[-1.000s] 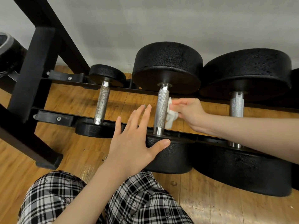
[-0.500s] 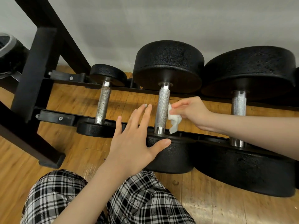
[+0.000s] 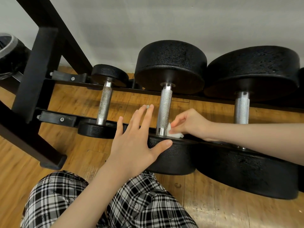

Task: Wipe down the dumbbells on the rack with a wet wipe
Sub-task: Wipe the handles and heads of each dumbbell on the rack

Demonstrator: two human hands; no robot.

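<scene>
Kneeling close, plaid trousers [image 3: 131,209] filling the near edge. Bracing with the left hand [image 3: 133,142], fingers spread wide and straight, palm resting on the near head of the middle dumbbell [image 3: 171,155], thumb lying along its top edge. Pinching a small crumpled wet wipe [image 3: 174,133] in the right hand [image 3: 189,124], fingers curled on it, pressing it to the lower end of the knurled handle [image 3: 164,109] where it meets the near head. Judging the wipe soft, limp, light, best bunched between fingertips; judging the dumbbell heavy and stiff, unlikely to roll, the knurling likely catching fibres. Lying across the black rack rails [image 3: 69,83] over wood flooring: black pebbled heads, silvery handles. Flanking it, a smaller dumbbell [image 3: 105,104] left, a larger dumbbell [image 3: 241,106] right.
</scene>
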